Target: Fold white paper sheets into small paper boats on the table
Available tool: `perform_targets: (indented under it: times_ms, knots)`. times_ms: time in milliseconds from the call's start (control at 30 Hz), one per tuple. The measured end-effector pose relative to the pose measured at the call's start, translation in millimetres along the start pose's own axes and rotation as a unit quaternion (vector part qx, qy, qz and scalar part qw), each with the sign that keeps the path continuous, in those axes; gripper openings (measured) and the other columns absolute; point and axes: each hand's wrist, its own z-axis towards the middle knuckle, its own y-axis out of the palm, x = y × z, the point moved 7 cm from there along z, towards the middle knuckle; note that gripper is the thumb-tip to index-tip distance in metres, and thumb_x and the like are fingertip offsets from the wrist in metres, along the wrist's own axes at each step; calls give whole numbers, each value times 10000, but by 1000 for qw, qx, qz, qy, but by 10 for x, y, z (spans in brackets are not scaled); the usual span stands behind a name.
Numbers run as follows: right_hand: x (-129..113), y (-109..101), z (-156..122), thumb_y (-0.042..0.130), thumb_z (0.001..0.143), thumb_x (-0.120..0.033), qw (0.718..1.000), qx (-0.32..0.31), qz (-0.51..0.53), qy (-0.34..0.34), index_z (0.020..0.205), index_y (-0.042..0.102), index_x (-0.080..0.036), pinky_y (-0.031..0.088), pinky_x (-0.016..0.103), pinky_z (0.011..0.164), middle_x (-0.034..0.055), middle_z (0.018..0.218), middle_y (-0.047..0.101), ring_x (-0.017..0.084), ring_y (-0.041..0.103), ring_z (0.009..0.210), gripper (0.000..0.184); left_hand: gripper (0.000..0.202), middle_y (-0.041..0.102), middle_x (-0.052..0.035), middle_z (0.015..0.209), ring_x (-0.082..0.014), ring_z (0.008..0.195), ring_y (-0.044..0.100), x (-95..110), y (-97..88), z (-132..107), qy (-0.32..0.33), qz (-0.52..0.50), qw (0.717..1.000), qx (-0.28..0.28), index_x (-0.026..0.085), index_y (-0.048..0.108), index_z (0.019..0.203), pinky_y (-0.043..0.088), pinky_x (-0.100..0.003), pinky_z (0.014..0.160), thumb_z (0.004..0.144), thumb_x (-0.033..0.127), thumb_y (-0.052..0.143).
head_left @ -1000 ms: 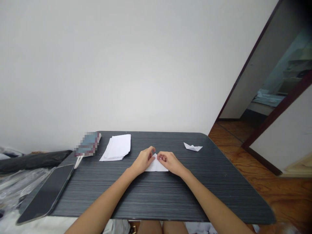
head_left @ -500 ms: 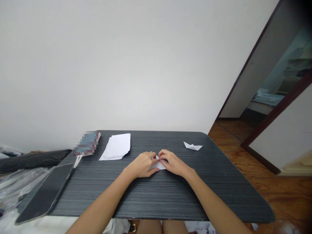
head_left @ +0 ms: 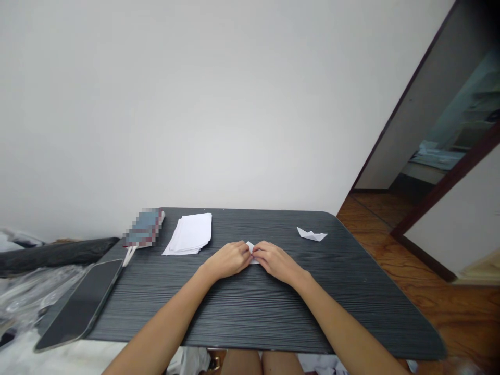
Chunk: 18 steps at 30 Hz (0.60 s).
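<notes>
From my seat I count two bare hands at work over one bench (head_left: 250, 317), both at its middle. The left hand (head_left: 229, 259) has its fingers bent and drawn together, their tips on one small piece of folded paper (head_left: 250, 246). The right hand (head_left: 276, 260) meets it from the other side, thumb and fingers pinched in on the same piece with hardly any gap. The paper sits between the two hands at the bench's middle, mostly covered; I see only a pointed tip above the fingers and a sliver below, so I can't tell how it is creased.

To the right, well apart from the hands, I have one paper boat (head_left: 312, 235). To the left there is one stack of white sheets (head_left: 190, 233), unevenly piled, too close-set for me to count. Beyond it lies one pixelated book-like item (head_left: 145, 228), with two white strips (head_left: 129, 255) at its near end, and nearer me one dark-screened tablet (head_left: 80, 307). Off the bench's left side is crumpled clear plastic (head_left: 50, 286); its contents are too blurred for me to make out.
</notes>
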Motion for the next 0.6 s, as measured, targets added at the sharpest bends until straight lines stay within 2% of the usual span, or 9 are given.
perform_targets:
  times_ms: [167, 267, 367, 500, 600]
  knots:
    - [150, -13, 15, 407, 824, -174, 996, 36, 62, 50, 779, 582, -160, 392, 261, 764, 46, 826, 565, 145, 501, 830, 181, 236, 545, -77, 841, -149, 797, 506, -74, -72, -38, -19, -112, 993, 16, 128, 568, 829, 400, -248, 716, 833, 188, 340]
    - [264, -23, 10, 437, 808, -186, 992, 47, 82, 89, 738, 564, -157, 385, 264, 755, 42, 812, 547, 142, 502, 800, 148, 220, 554, -57, 797, -122, 725, 510, -224, -49, -50, -73, -192, 978, 26, 130, 573, 800, 391, -217, 678, 820, 177, 359]
    - [367, -2, 5, 451, 795, -189, 988, 43, 91, 120, 707, 542, -151, 378, 261, 757, 44, 823, 521, 137, 498, 790, 132, 210, 555, -31, 689, -109, 624, 497, -377, 55, -54, -133, -243, 961, 20, 131, 568, 755, 373, -206, 599, 813, 189, 375]
    - [479, 68, 10, 473, 772, -186, 984, 21, 86, 156, 682, 513, -153, 372, 265, 753, 40, 823, 495, 139, 491, 789, 104, 191, 567, -34, 693, -128, 665, 513, -436, 161, -48, -172, -244, 954, 10, 138, 557, 729, 371, -221, 625, 796, 166, 381]
    - [532, 98, 6, 493, 753, -181, 980, 17, 71, 184, 700, 494, -157, 367, 271, 753, 33, 812, 476, 145, 481, 798, 58, 149, 565, -47, 750, -152, 729, 517, -418, 174, -44, -196, -206, 959, 9, 145, 530, 798, 378, -248, 675, 787, 159, 383]
